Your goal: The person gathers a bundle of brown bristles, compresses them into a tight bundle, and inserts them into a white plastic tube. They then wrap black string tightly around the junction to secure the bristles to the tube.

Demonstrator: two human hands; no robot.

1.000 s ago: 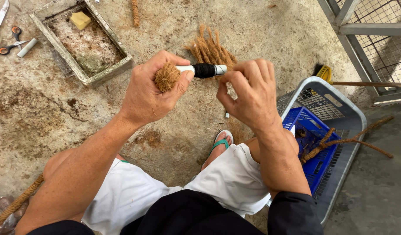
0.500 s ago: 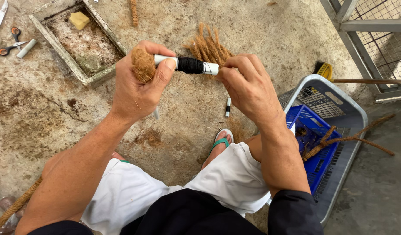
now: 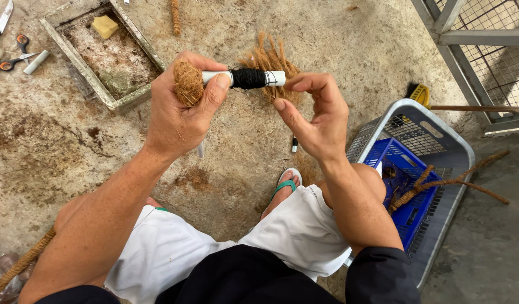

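Up above the stained concrete floor (image 3: 56,163), a white spool of black thread (image 3: 245,78) lies level beside a brown coir ball (image 3: 187,83), both clenched in the left hand (image 3: 177,110). Just beside the spool's end, the right hand (image 3: 315,115) is loose, fingers curled, grasping nothing I can see; a grey basket (image 3: 439,141) sits behind it

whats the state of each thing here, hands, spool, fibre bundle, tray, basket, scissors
left hand: closed around the fibre bundle and the spool end
right hand: open, fingers curled, holding nothing I can make out
fibre bundle: gripped, end showing
spool: held level, wound with black thread
tray: on the ground, yellow block inside
basket: tilted, blue crate inside
scissors: lying open
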